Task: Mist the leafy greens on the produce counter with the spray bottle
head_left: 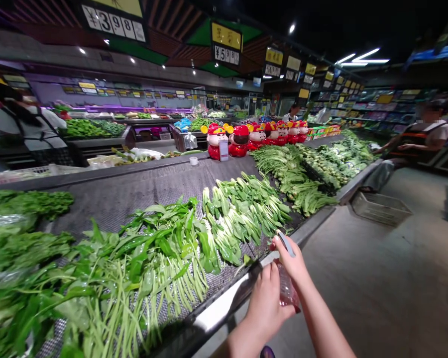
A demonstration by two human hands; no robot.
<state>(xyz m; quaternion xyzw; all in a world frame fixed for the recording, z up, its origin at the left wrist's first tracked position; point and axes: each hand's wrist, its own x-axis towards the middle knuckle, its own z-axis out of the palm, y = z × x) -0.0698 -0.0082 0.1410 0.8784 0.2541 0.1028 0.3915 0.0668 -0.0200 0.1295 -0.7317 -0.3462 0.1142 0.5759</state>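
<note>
Left hand: the left hand (pixel 266 297) is closed around a clear reddish plastic item (pixel 288 287), thumb low on its near end, fingers over its left side.
Right hand: the right hand (pixel 291 261) is just above and to the right of the left, fingers bent in and gripping a grey strip (pixel 285 244); whether it also grips the plastic cannot be told.
Plastic item: between the two hands, beside the near edge of the table (pixel 130 191) and partly covered by the fingers; its exact kind is unclear.
Greens nearest the hands: pale-stemmed bunches (pixel 242 214) lie in overlapping rows on the dark mesh, just beyond the hands and to the left.
Near left greens: long-stemmed greens (pixel 153 263) are spread with stems toward the near edge; farther left lie leafy heaps (pixel 26 243).
Right far greens: more bundles (pixel 291 171) continue along the table.
Far edge: a row of red figurines (pixel 241 139) stands behind the bunches, a pale upright card (pixel 223 149) in front of the leftmost one; a small white roll (pixel 193 160) lies to their left.
Overhead: price signs (pixel 226 44) hang in a line, the nearer ones reading 3.98 and 5.98.
Floor: a grey crate (pixel 381 208) rests to the right of the table.
Other people: a person in an apron (pixel 420 136) is at the far right; another person (pixel 33 124) is at the far left beside the other displays (pixel 93 128).
</note>
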